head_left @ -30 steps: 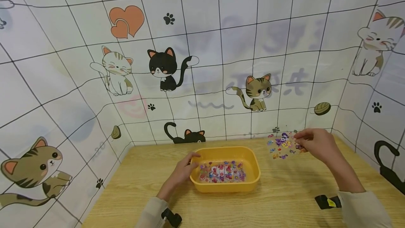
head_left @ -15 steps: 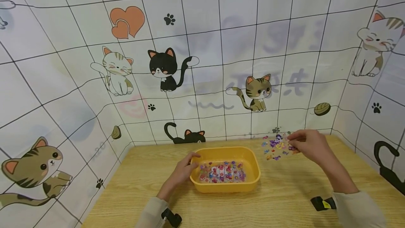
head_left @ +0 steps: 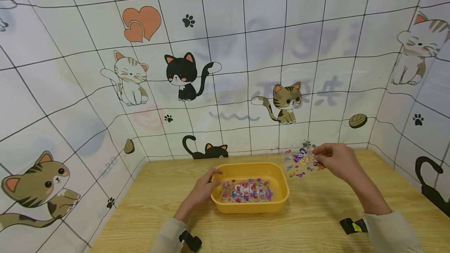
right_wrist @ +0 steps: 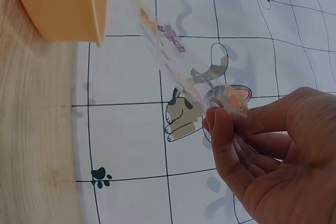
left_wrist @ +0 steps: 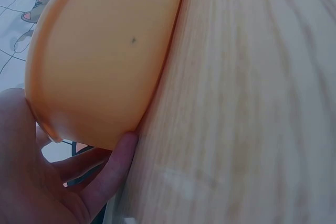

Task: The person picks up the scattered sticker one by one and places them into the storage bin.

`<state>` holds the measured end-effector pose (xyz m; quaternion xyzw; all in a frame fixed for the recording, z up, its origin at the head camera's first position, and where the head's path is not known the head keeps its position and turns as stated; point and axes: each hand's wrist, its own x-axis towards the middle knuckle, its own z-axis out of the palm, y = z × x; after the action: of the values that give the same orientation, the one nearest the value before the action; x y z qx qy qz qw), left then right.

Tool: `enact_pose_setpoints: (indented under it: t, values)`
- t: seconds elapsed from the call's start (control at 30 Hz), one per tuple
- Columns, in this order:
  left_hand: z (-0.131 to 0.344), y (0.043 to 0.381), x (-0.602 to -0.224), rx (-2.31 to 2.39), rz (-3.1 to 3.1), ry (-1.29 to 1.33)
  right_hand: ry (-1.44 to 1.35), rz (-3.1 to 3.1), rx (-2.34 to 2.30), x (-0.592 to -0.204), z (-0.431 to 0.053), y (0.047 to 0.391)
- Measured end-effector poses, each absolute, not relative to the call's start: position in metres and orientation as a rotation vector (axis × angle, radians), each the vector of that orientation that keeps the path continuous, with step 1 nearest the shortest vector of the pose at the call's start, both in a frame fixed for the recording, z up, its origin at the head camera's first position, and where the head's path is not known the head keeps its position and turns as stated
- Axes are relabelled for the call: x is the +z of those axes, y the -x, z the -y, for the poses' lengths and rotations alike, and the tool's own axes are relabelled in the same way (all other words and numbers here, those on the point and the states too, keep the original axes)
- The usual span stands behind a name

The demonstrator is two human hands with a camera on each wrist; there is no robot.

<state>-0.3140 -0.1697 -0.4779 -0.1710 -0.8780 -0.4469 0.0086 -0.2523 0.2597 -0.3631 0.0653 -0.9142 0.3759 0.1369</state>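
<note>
A yellow plastic basin [head_left: 250, 207] stands on the table, with a clear sticker sheet [head_left: 246, 191] of colourful pictures lying flat in it. My left hand [head_left: 203, 187] grips the basin's left end, thumb over the rim; in the left wrist view its fingers [left_wrist: 113, 174] press against the outer wall. To the right of the basin, my right hand [head_left: 335, 161] pinches another clear sticker sheet [head_left: 300, 162] by its right edge, held up above the table. The right wrist view shows this sheet [right_wrist: 170, 40] tilted and nearly edge-on between thumb and fingertips.
The wooden table [head_left: 158, 198] meets a white cloth wall [head_left: 228, 50] printed with grid lines and cats at its back and sides. Black straps with small devices [head_left: 352, 225] sit at both wrists.
My right hand has moved left toward the basin, carrying the pinched sticker sheet. The left hand and the basin have stayed where they were.
</note>
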Motion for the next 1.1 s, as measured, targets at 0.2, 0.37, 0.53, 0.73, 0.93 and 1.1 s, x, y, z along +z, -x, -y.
enact_pose_setpoints:
  t: [0.2, 0.37, 0.53, 0.73, 0.93, 1.1]
  values:
    - [0.17, 0.315, -0.48, -1.392, 2.747, 0.526, -0.225, 2.642, 1.076, -0.358, -0.247, 0.256]
    - [0.171, 0.314, -0.481, -1.384, 2.753, 0.528, -0.269, 2.658, 1.068, -0.356, -0.234, 0.257]
    - [0.171, 0.312, -0.481, -1.377, 2.762, 0.522, -0.327, 2.678, 1.087, -0.355, -0.22, 0.258]
    - [0.17, 0.314, -0.48, -1.384, 2.748, 0.526, -0.366, 2.676, 1.108, -0.358, -0.204, 0.263]
    - [0.17, 0.317, -0.481, -1.382, 2.745, 0.518, -0.41, 2.66, 1.142, -0.36, -0.19, 0.269]
    - [0.171, 0.317, -0.481, -1.382, 2.745, 0.53, -0.436, 2.679, 1.155, -0.361, -0.176, 0.271]
